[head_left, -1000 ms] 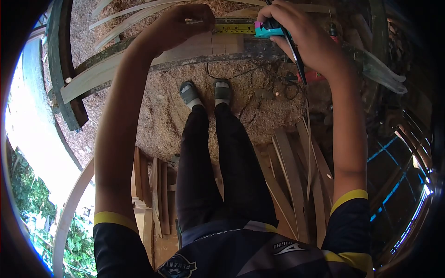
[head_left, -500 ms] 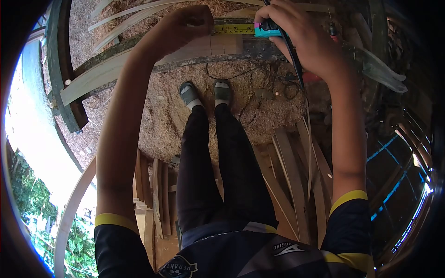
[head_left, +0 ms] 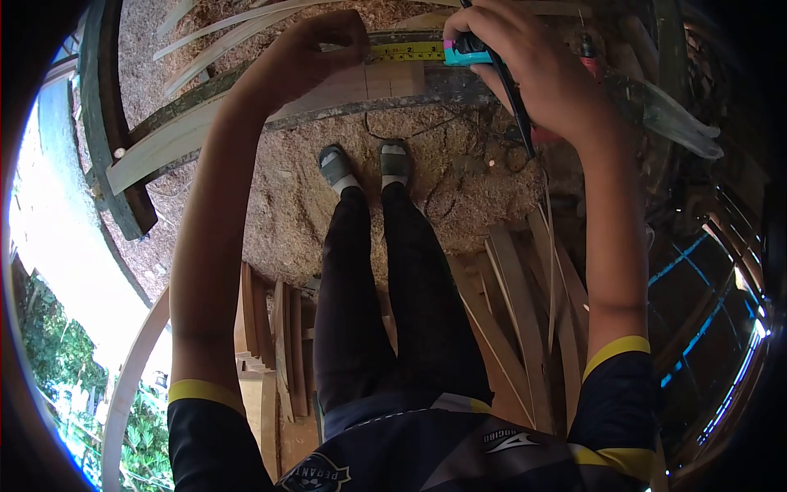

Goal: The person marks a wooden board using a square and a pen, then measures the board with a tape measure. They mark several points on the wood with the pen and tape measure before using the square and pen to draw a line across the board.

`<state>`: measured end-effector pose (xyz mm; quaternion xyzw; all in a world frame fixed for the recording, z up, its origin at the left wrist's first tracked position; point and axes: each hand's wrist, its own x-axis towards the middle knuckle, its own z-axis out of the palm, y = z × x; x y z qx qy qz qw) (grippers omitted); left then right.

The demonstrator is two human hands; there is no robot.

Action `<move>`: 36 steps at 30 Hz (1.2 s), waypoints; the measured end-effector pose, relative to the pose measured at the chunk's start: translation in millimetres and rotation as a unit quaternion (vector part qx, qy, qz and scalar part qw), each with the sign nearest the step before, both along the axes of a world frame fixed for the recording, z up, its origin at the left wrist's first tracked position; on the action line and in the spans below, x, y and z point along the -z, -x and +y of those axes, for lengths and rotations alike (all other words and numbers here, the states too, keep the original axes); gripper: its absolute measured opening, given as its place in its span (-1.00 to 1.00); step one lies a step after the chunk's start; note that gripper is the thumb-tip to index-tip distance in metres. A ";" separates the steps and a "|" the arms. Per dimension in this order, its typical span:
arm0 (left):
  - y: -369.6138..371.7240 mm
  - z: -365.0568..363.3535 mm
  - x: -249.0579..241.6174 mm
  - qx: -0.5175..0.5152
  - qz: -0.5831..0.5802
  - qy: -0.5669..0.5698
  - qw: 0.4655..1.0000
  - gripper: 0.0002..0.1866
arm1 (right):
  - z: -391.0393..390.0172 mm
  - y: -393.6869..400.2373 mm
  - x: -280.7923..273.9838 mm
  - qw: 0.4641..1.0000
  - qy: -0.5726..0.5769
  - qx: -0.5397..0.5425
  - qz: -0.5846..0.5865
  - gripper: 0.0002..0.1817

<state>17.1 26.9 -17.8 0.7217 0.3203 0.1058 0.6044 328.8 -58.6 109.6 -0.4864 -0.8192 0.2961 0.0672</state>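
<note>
Versus half a second ago: one teal-and-pink tape measure (head_left: 467, 56), one pale flat wooden board (head_left: 393, 80) and both hands sit slightly further left in view; two grey-green sandals (head_left: 334, 168) unchanged on the shavings-strewn ground. Right hand (head_left: 537, 70) grasps the tape case plus one slim black pointed stick (head_left: 515, 94), tip downward in view. Left hand (head_left: 320, 56) has curled fingers at the far end of the one yellow blade (head_left: 410, 52), cannot tell if pinching. Blade runs between the hands, along the board.
</note>
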 end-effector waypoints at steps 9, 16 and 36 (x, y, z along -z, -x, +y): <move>-2.7 0.6 -4.7 0.008 0.017 -0.006 1.000 -0.90 | 0.6 -2.0 2.8 1.000 0.004 -0.002 0.004 -0.61; -3.8 0.1 -6.1 0.010 0.011 -0.005 1.000 -0.89 | -1.0 -3.4 4.8 1.000 -0.012 -0.012 0.003 -0.62; -37.6 -42.2 -4.0 -0.287 0.249 -0.422 0.824 -0.78 | -67.7 17.7 127.2 0.934 -0.052 0.315 0.161 -0.50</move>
